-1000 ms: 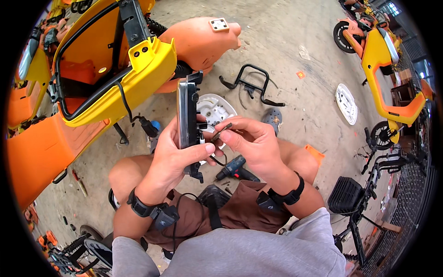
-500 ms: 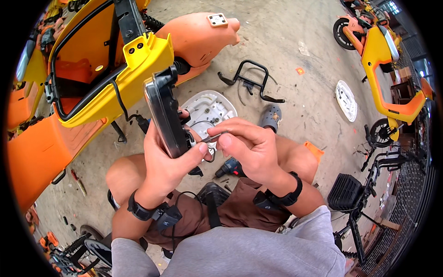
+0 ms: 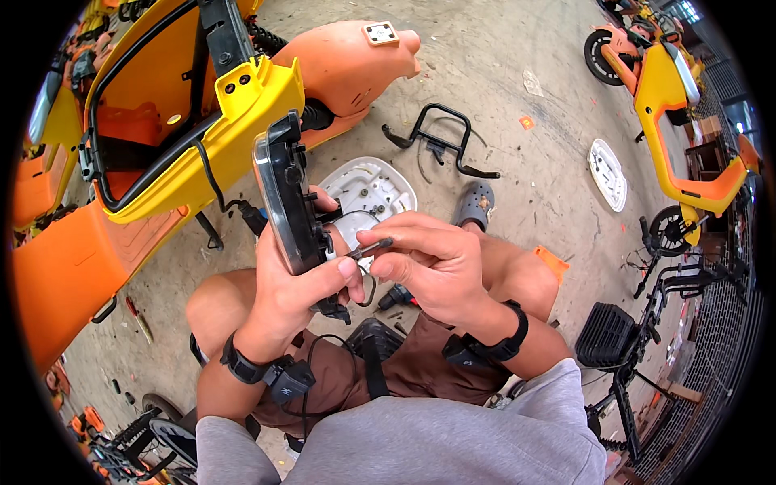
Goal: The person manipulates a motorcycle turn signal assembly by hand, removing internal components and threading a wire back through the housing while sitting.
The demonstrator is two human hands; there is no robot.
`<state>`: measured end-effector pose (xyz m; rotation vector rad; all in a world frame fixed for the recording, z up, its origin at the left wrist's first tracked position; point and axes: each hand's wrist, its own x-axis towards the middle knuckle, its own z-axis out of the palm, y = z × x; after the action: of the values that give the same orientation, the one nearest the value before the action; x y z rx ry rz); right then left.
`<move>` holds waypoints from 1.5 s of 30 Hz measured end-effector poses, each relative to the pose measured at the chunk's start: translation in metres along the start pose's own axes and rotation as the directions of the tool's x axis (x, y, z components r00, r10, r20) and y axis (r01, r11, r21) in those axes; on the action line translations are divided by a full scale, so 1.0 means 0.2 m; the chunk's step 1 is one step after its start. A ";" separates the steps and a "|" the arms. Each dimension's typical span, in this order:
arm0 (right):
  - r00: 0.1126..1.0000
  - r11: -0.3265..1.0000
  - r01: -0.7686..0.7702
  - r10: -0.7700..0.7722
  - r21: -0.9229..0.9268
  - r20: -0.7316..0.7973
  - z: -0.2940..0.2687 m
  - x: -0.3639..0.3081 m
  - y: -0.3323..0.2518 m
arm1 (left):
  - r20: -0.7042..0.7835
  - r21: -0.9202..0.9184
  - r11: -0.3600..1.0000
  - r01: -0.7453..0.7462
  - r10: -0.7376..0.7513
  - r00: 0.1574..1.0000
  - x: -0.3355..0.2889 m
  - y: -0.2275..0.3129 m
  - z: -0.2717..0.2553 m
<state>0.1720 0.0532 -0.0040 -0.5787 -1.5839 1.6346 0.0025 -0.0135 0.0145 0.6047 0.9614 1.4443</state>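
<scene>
Black and clear-faced, the housing (image 3: 281,194) was grasped in the left hand (image 3: 284,284) and held tilted above the floor (image 3: 533,178) between the knees (image 3: 525,279), while a thin dark piece (image 3: 381,242) was held in the fingertips of the right hand (image 3: 440,271), just beside the left thumb. A cable (image 3: 373,293) was looped below the hands, and a drill (image 3: 393,297) was partly hidden behind the right one. On the floor beyond, a white shell (image 3: 396,191) was dotted with small parts (image 3: 362,192), and a black frame (image 3: 466,144) was seen lying near it.
</scene>
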 end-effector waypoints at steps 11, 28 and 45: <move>0.953 0.887 -0.267 0.301 0.378 -0.032 0.03 0.00 0.00 | 0.099 -0.048 0.994 0.100 -0.095 0.991 0.00 -0.02 -0.01; 0.993 0.989 -0.104 0.108 0.101 -0.036 -0.01 0.00 0.00 | -0.031 0.038 0.999 0.023 -0.022 0.999 0.02 -0.03 -0.02; 0.985 0.973 -0.102 0.128 0.208 -0.116 0.00 -0.01 0.01 | -0.079 0.179 0.983 -0.035 0.049 0.996 0.00 -0.04 0.01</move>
<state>0.1728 0.0522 -0.0073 -0.6643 -1.2944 1.7809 0.0079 -0.0130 0.0084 0.7027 1.1577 1.4400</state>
